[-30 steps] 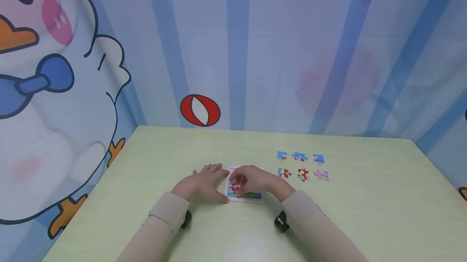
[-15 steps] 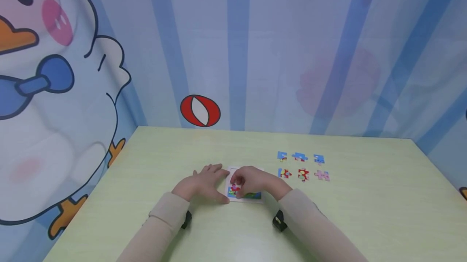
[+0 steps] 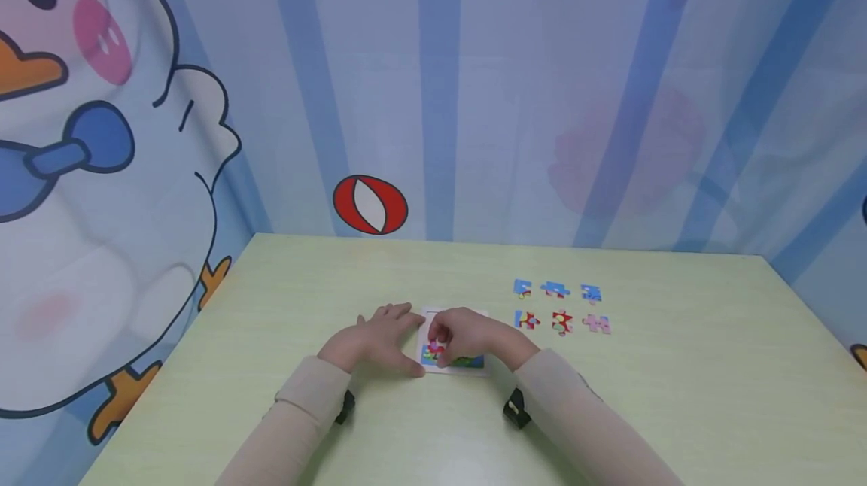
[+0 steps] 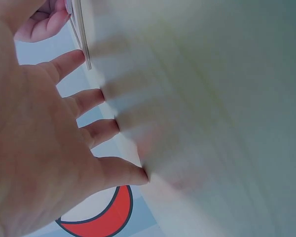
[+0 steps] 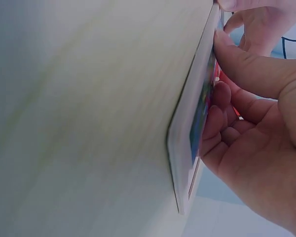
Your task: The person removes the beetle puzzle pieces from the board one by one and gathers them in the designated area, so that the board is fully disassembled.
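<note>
Head view shows the puzzle board [image 3: 452,371] under the right hand [image 3: 467,333], whose fingers curl inward; whether they pinch a piece is hidden. The left hand [image 3: 379,339], fingers spread and gripping nothing, borders the board's left edge. Bracing there while pressing straight down should seat pieces best; loose pieces [image 3: 562,323] lie beyond the right hand's wrist.

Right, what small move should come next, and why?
Probably press the right hand gently down on the flat, white-rimmed puzzle board: its curled fingers are over the colourful picture, though whether they pinch a piece is unclear. The spread-fingered left hand lies at the board's left edge, apparently able to steady it.
</note>
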{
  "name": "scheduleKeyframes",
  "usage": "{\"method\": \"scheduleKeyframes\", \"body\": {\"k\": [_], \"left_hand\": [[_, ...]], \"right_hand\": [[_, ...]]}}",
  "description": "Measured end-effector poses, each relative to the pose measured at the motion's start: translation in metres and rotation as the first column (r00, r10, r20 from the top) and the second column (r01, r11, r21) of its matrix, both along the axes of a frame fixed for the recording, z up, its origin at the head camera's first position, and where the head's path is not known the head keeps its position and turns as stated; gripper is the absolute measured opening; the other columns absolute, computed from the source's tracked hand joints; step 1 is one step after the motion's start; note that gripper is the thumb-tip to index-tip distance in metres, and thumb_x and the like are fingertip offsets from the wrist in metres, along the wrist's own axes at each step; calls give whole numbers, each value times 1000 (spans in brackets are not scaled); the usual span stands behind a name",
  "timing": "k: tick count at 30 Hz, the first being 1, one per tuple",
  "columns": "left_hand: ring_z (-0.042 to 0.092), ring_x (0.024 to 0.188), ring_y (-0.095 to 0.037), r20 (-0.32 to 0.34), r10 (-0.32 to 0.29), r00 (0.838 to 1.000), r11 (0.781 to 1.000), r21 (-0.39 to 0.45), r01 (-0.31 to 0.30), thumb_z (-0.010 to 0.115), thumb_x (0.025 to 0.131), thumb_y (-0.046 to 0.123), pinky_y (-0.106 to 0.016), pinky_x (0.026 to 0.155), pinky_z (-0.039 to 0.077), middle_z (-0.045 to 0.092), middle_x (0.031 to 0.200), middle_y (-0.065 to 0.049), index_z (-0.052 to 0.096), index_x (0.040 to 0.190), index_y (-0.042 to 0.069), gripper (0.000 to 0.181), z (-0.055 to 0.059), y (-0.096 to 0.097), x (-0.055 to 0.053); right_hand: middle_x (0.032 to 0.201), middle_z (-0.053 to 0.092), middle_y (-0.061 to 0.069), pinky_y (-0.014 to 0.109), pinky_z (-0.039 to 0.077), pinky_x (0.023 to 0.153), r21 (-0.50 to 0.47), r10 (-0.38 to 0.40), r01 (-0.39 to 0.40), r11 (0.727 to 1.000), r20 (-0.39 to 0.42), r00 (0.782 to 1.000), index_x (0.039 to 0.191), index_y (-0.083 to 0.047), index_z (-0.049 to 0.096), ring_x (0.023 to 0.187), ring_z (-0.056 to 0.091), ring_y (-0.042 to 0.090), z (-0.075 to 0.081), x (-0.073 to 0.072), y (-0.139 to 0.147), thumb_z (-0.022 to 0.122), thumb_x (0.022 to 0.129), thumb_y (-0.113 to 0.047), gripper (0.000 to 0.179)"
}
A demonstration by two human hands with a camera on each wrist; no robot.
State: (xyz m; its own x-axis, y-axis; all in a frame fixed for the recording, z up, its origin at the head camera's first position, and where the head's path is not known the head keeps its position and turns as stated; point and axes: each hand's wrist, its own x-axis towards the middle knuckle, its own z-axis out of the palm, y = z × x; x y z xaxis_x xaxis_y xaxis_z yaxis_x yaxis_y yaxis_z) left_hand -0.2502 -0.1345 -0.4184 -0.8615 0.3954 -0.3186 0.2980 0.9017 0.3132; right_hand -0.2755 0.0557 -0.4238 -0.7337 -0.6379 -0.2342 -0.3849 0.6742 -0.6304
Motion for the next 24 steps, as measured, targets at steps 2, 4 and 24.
{"method": "scheduleKeyframes", "body": {"k": [2, 4, 24], "left_hand": [[16, 145, -39, -1, 1, 1000, 1000, -3, -1, 71, 80, 51, -74, 104, 17, 22, 159, -10, 39, 147, 19, 81, 0, 0, 0], [17, 145, -39, -4, 1, 1000, 1000, -5, -1, 71, 80, 51, -74, 104, 18, 23, 158, -10, 39, 147, 19, 82, 0, 0, 0], [15, 145, -40, 12, 1, 1000, 1000, 6, -1, 71, 80, 52, -74, 104, 16, 22, 159, -11, 38, 147, 19, 82, -1, -2, -2]], "right_hand": [[85, 57, 0, 30, 46, 78, -10, 0, 0, 1000, -1, 1000, 93, -9, 60, 81, 51, 16, -1, -1, 0, 79, 78, -5, 24], [85, 57, 0, 31, 46, 77, -20, 2, -2, 1000, -3, 1000, 92, -8, 59, 80, 51, 16, -1, -1, 0, 79, 78, -4, 25], [81, 56, 0, 26, 45, 72, -102, 14, -11, 995, 23, 1000, 96, -7, 61, 76, 51, 14, -3, -1, 4, 77, 80, -3, 23]]}}
